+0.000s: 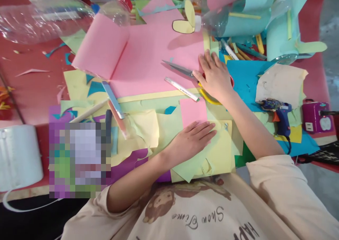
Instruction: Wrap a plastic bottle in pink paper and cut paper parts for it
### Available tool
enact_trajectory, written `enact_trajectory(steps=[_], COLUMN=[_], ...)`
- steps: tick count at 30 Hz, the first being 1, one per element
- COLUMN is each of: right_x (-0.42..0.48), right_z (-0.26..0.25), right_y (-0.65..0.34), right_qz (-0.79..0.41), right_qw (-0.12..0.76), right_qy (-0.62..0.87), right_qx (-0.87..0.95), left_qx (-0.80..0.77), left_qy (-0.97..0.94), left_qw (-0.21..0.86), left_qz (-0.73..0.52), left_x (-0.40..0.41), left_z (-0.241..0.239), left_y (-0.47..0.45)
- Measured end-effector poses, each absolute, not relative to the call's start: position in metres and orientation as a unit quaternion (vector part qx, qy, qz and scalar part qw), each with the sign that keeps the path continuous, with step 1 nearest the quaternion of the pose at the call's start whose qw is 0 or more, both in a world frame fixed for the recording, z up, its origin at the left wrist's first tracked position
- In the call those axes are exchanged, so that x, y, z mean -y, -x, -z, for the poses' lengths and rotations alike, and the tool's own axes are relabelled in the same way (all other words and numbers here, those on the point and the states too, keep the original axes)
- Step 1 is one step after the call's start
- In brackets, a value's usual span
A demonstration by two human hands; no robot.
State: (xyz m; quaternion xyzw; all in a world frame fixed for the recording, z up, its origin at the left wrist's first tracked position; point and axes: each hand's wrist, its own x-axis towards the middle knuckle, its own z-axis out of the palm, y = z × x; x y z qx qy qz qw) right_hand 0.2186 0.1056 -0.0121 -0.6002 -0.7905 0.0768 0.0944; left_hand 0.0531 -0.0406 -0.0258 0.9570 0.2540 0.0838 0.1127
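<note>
1. left hand [194,138] laid flat, fingers straight and nearly together, over the near end of a small pink paper [194,110]; no pinch seen.
2. right hand [215,75] palm down over the scissors [180,68], fingers slightly parted; cannot tell if it grips the handles.
3. handling, judged: paper light, thin, easily creased, best held by its edges. scissors stiff, heavier, likely sharp; take by the handles.
4. looks: paper plain pale pink, roughly rectangular. scissors with grey blades pointing left of the right hand, yellow handle, some red showing.
5. white marker [182,88] beyond the left hand, just beside the blades.
</note>
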Motion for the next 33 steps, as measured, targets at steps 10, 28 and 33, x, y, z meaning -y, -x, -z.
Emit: enact_trajectory(steps=[10, 28, 33], right_x=[-0.129, -0.080, -0.068], right_z=[0.026, -0.008, -0.003], right_y=[-0.221, -0.322, -0.329], right_qz=[-0.078, -0.060, -0.017], right_qw=[0.104, 0.134, 0.118], right_qy=[0.620, 0.655, 0.648], right_qx=[0.774, 0.741, 0.752], left_qx=[-0.253, -0.245, -0.243], left_qy=[-0.957, -0.959, -0.958], left_qw=[0.098, 0.108, 0.117], left_qz=[-0.100, -0.095, -0.098], left_x=[0.041, 0.040, 0.040], left_z=[0.027, 0.028, 0.027], left_y=[-0.053, -0.051, -0.051])
